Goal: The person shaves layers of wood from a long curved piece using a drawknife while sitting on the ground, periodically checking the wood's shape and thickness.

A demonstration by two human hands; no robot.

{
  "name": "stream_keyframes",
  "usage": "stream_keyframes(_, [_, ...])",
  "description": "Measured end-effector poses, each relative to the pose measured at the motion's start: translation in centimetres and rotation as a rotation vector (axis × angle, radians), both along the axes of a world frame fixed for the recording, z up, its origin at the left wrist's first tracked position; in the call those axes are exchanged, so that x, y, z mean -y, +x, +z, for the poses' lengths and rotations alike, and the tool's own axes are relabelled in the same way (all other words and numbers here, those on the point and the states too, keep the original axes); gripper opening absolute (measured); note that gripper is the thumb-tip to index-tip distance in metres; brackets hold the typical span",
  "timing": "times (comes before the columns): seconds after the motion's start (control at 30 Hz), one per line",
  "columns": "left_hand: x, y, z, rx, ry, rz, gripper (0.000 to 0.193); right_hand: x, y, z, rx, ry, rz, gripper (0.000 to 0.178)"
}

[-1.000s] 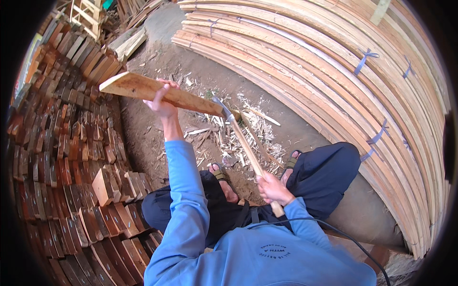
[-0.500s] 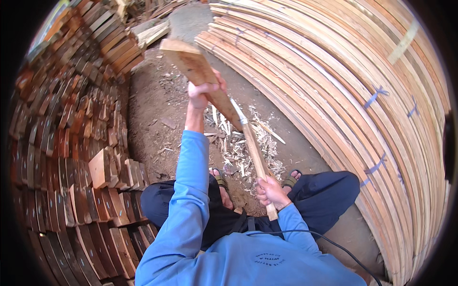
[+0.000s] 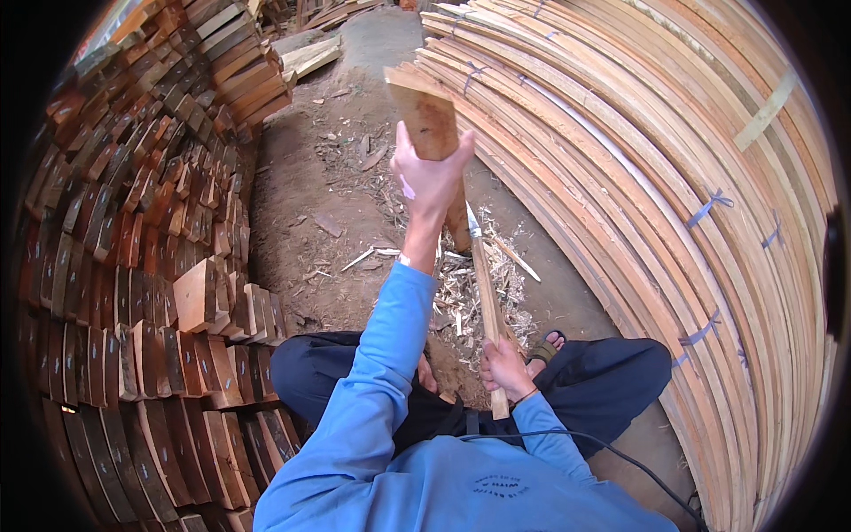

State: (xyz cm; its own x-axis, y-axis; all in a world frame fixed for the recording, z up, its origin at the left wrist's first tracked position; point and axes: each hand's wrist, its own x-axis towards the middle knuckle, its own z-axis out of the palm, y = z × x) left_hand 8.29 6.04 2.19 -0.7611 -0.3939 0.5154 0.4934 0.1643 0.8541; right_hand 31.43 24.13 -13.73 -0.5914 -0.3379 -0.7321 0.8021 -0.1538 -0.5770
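Note:
My left hand (image 3: 432, 173) holds a thick wooden board (image 3: 433, 124) well out in front of me, with its fingers and thumb spread around the board's two sides. The board stands tilted, its broad end away from me. Its lower, narrower end touches or nearly touches a pale metal blade (image 3: 474, 223). That blade sits at the far end of a long wooden handle (image 3: 487, 297). Close to my lap, my right hand (image 3: 505, 368) is wrapped around the near part of this handle. The blade's exact shape is partly hidden behind the board.
Stacked wooden blocks (image 3: 168, 293) rise along the left. Long planks (image 3: 612, 204), tied with blue strips, curve along the right. Wood shavings (image 3: 465, 301) lie on the dirt floor between my sandalled feet. A black cable (image 3: 612, 448) crosses my shirt.
My left hand has carried the board to the right and turned it more upright. My right hand keeps its grip on the handle, which also stands a little steeper.

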Motion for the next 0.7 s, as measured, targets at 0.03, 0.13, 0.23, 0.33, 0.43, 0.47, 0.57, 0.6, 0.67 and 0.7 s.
stream_keyframes(0.03, [0.5, -0.3, -1.2, -0.03, 0.009, -0.005, 0.038, 0.0, 0.1, 0.4, 0.005, -0.014, -0.007, 0.018])
stream_keyframes(0.13, [1.8, -1.5, -2.4, -0.119, 0.05, -0.067, 0.016, -2.5, 0.3, 0.2, 0.06, -0.229, -0.004, 0.018])
stream_keyframes(0.23, [2.6, -2.0, -3.0, -0.152, 0.145, -0.065, 0.011, -3.7, -0.4, -0.9, 0.064, -0.249, 0.017, 0.012])
stream_keyframes(0.33, [3.0, -2.3, -1.6, -0.149, 0.174, -0.181, 0.01, -2.0, -0.1, 0.2, -0.001, -0.105, 0.023, 0.012])
stream_keyframes(0.43, [4.5, -2.5, -0.7, -0.17, 0.201, -0.229, 0.012, -2.3, -0.5, 0.4, 0.049, -0.342, -0.015, 0.012])
stream_keyframes(0.47, [4.5, -2.5, -0.9, -0.17, 0.205, -0.225, 0.014, -2.5, -0.9, 0.9, 0.056, -0.325, 0.025, 0.013])
stream_keyframes(0.57, [3.8, -2.1, -1.1, -0.191, 0.165, -0.157, 0.012, -0.6, -1.3, 2.7, 0.018, -0.129, 0.012, 0.012])
stream_keyframes(0.6, [3.2, -1.7, -1.1, -0.197, 0.156, -0.122, 0.01, 0.0, -1.2, 3.5, 0.031, -0.093, -0.005, 0.013])
stream_keyframes(0.67, [3.9, -2.1, -1.5, -0.194, 0.149, -0.165, 0.011, -0.7, -0.4, 2.5, 0.052, -0.265, -0.068, 0.013])
stream_keyframes(0.7, [4.5, -2.1, -1.4, -0.183, 0.136, -0.185, 0.011, -0.8, 0.5, 1.6, 0.072, -0.36, -0.101, 0.013])
